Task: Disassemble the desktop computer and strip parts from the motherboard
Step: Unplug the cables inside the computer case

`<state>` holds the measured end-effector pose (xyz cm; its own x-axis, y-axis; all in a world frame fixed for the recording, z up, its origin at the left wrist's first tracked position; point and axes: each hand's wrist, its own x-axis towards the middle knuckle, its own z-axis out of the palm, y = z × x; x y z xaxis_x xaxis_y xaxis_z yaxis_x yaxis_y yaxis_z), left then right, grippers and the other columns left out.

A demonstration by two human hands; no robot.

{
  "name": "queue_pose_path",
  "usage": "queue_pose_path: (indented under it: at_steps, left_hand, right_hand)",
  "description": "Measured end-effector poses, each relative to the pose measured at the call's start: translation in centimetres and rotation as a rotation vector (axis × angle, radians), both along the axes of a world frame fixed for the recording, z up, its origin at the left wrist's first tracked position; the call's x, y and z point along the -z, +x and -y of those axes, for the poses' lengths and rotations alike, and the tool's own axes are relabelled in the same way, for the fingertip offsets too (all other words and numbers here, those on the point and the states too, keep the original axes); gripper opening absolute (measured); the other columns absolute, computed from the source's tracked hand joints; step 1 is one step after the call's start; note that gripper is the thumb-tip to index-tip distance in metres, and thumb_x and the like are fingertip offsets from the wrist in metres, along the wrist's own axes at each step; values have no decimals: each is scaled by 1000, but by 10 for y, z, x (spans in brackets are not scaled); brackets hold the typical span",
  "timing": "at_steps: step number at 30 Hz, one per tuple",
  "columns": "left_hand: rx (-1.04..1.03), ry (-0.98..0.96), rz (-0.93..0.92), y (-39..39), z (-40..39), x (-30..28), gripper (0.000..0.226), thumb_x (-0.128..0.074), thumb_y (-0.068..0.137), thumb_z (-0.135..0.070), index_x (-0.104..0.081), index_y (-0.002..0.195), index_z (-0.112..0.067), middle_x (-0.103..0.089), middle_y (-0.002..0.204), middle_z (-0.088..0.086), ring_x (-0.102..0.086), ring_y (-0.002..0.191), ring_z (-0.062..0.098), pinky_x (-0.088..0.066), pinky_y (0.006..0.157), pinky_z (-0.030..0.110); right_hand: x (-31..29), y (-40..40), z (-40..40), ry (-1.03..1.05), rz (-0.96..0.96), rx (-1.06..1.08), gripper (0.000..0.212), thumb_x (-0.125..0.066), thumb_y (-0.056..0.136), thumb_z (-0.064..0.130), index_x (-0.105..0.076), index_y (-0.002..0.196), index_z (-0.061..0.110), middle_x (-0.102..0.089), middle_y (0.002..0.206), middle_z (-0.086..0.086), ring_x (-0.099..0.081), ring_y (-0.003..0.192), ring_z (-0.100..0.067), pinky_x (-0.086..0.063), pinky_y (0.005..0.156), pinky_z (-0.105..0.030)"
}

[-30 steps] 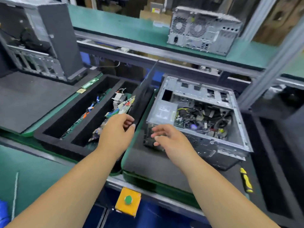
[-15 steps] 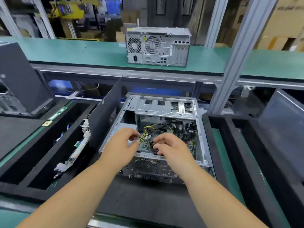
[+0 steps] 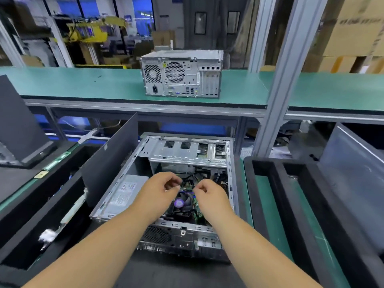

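Two hands, yours, hover inside the open computer case [image 3: 229, 163] lying on the table [image 3: 182, 273] before you. Your left hand [image 3: 158, 190] and right hand [image 3: 209, 194] both have fingers curled, pinched at something too small to tell. Just below them sits the cooling fan [image 3: 182, 202]. A second computer [image 3: 180, 73] stands on the shelf [image 3: 83, 84] beyond.
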<state>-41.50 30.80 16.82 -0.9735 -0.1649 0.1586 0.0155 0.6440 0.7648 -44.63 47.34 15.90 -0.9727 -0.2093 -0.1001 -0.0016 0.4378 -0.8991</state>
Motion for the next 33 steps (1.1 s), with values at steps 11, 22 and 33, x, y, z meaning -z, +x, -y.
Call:
queue_pose_path:
  at_steps: [11, 22, 33]
  left_hand:
    - [214, 233, 512, -104, -37, 17, 19, -58, 95, -23, -68, 99, -7, -70, 85, 4, -63, 74, 15, -51, 73, 24]
    - [152, 827, 639, -129, -52, 48, 20, -72, 83, -16, -63, 66, -12, -59, 60, 4, -51, 58, 18, -41, 56, 28]
    - [198, 692, 605, -128, -48, 42, 16, -71, 87, -22, -68, 77, -10, -58, 54, -1, -46, 40, 6, -35, 43, 14]
  right_hand:
    - [13, -14, 5, 237, 66, -17, 16, -49, 87, 20, -48, 72, 24, -52, 70, 3, -47, 63, -17, -37, 57, -32]
    - [-10, -30, 2, 733, -473, 276, 12, -55, 91, 27, -64, 94, 20, -50, 102, 3, -44, 97, -17, -43, 82, -33]
    - [13, -68, -3, 1111, -372, 334, 33, -50, 95, 44, -70, 106, 20, -37, 138, -1, -34, 117, -26, -30, 92, -38]
